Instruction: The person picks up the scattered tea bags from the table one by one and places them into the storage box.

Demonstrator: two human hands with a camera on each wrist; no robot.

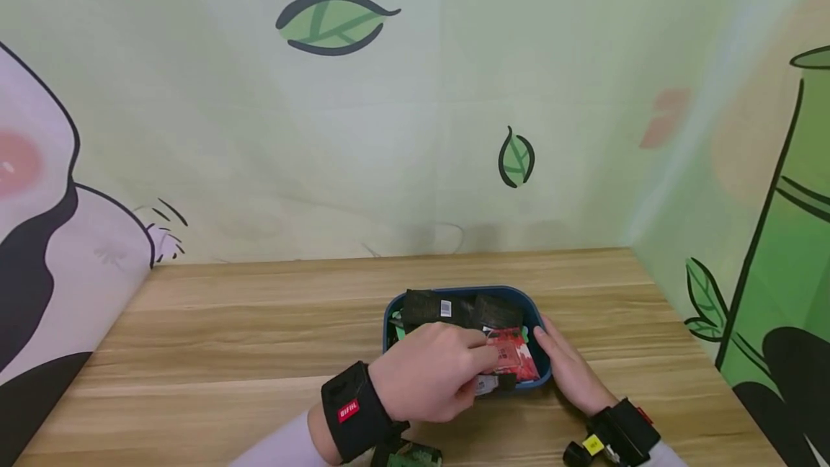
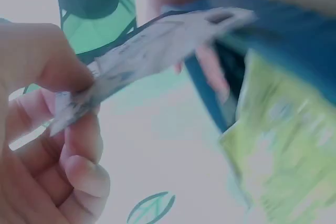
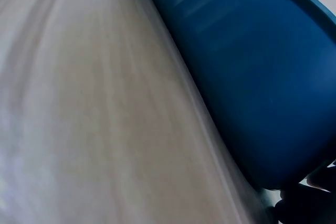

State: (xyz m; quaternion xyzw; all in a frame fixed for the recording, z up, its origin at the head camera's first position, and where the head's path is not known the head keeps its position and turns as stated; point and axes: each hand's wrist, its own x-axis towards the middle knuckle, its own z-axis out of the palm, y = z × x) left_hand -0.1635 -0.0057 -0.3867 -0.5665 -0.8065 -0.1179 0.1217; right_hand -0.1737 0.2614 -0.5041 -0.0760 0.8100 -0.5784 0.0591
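My left hand [image 1: 431, 370] is over the front of a blue plastic bin [image 1: 389, 301], pinching a red packet [image 1: 512, 353] by one end between thumb and fingers. In the left wrist view a pale, silvery face of the pinched packet [image 2: 152, 51] shows, blurred. My right hand [image 1: 573, 373] rests against the bin's right side with fingers fairly straight, fingertips at the rim. Black packages [image 1: 424, 308], one with a white label, lie in the back of the bin. A yellow-green packet [image 2: 289, 140] shows inside it in the left wrist view.
The bin stands on a wood-grain table [image 1: 259, 337]. A dark green packet [image 1: 411, 456] lies at the table's front edge, partly hidden by the left wrist strap. A printed cloth wall [image 1: 389, 128] closes off the back, with a green panel [image 1: 778, 272] at right.
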